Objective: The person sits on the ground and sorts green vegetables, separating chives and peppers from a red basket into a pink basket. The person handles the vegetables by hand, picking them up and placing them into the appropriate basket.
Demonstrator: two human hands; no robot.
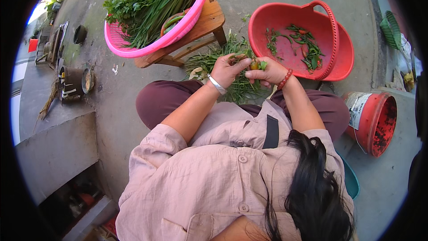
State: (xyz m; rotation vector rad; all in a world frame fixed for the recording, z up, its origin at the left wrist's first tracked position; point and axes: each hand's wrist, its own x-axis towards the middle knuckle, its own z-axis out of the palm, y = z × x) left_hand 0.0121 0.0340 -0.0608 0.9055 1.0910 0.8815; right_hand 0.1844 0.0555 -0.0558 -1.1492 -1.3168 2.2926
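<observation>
Over my lap, my left hand (pixel 229 70) pinches a leafy green sprig (pixel 240 57) between thumb and fingers. Close beside it, my right hand (pixel 270 68) grips a small yellow-orange pepper (pixel 255 65) with green leaves around it. The fingers partly hide both. Below the hands, a pile of green stems and leaves (pixel 214 60) lies on the floor. Just beyond my right hand stands a red plastic basket (pixel 267 16) with an arched handle. Green and red chili peppers (pixel 309 48) and a few leafy sprigs (pixel 273 40) lie in it.
A pink plastic colander (pixel 140 53) of long green stalks (pixel 160 10) and leafy herbs (pixel 130 6) rests on a wooden chair (pixel 212 10). A red bucket (pixel 366 120) lies tipped at the right. Part of a teal basin (pixel 349 177) shows behind me. A dark pot (pixel 72 82) is at the left.
</observation>
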